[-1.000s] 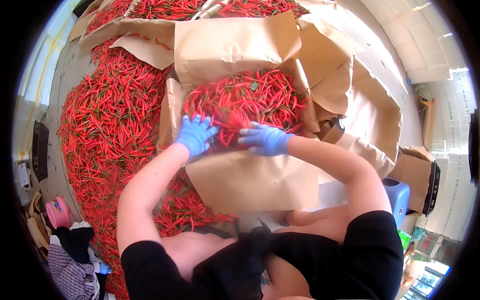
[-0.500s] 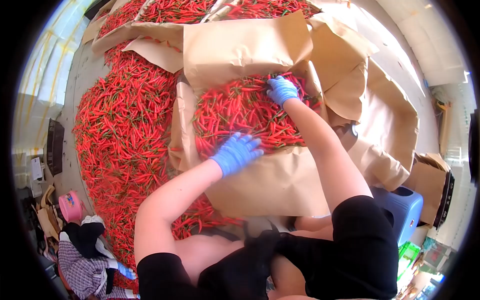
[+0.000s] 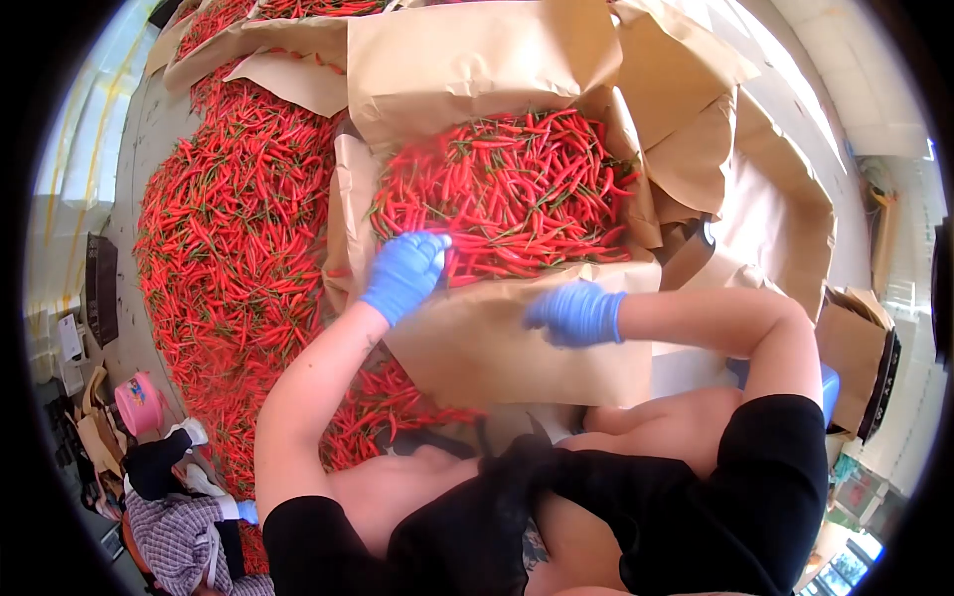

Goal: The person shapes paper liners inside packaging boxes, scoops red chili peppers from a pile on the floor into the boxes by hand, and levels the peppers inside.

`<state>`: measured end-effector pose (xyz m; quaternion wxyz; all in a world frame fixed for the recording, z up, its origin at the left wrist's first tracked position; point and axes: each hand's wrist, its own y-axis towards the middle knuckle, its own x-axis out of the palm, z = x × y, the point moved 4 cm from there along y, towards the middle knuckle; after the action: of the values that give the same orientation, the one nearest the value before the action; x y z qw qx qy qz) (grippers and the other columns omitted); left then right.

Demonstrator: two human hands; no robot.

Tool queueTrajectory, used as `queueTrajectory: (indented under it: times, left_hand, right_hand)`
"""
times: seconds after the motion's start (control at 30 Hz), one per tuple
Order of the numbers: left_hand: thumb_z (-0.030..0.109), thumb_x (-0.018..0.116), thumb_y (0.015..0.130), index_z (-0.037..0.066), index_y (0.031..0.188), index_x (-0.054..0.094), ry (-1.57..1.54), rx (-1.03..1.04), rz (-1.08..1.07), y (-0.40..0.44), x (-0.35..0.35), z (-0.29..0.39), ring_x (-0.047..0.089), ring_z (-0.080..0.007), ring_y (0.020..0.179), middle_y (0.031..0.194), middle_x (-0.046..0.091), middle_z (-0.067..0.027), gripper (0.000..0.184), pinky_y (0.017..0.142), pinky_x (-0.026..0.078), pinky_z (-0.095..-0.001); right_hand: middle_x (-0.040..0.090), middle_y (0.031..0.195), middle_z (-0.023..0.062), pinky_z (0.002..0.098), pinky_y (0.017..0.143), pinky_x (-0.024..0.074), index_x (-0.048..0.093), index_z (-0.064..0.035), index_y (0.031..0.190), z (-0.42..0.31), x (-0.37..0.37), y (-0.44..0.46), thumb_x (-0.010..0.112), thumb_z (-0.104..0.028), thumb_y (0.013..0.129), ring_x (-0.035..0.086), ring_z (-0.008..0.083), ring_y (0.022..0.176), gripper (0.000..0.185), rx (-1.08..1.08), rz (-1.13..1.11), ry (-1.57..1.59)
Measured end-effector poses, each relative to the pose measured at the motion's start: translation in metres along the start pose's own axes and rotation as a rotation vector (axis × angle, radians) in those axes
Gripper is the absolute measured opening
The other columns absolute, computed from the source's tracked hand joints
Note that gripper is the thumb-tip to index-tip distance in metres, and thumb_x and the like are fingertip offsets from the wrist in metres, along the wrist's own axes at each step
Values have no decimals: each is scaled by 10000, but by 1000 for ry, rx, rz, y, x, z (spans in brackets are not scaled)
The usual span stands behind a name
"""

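Observation:
Red chili peppers (image 3: pixel 517 189) with green stems fill a box lined with brown paper (image 3: pixel 517 343) in front of me. At the box's near left corner is my left hand (image 3: pixel 402 278) in a blue glove, its bunched fingers over the edge of the peppers. Whatever those fingers hold is hidden. My right hand (image 3: pixel 576 314), gloved in blue too, is over the near paper flap, away from the peppers. Its fingers point left and are smeared by motion, and no pepper shows in them.
A large heap of loose chili peppers (image 3: pixel 234 238) covers the floor on the left. More paper-lined boxes stand behind and to the right. A pink bucket (image 3: pixel 139 405) and another person in a checked garment (image 3: pixel 179 531) are at lower left. A blue stool (image 3: pixel 829 392) is partly hidden at right.
My right hand has left the far right part of the peppers and come back over the near flap. My left hand has moved left and up to the box's corner, its fingers drawn together.

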<state>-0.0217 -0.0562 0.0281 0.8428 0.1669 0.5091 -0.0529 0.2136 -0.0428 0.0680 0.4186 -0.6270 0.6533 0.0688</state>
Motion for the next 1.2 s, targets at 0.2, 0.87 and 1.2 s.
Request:
queueTrajectory:
  times: [0.2,0.87,1.2]
  left_hand:
    - [111,576,816,46,1007,623,-77,-99,53,16,-5,-25,605,-283,814,893,631,-136,207,773,488,-370]
    - [252,625,756,103,1058,614,359,-499,-308,65,-38,-105,631,-312,798,928,654,-129,337,797,493,-389]
    - [208,618,767,69,984,631,40,-747,147,68,-40,-117,639,-288,797,851,649,-176,259,774,499,-390]
  right_hand:
    - [654,844,130,365,726,510,677,-84,880,80,-44,14,583,-141,748,629,295,803,171,235,539,134]
    - [649,896,130,334,740,494,611,-50,1009,110,-65,30,606,-70,836,628,266,820,174,68,819,362]
    - [651,962,112,318,817,486,594,-63,1095,105,-18,30,575,-128,858,624,220,898,247,217,405,656]
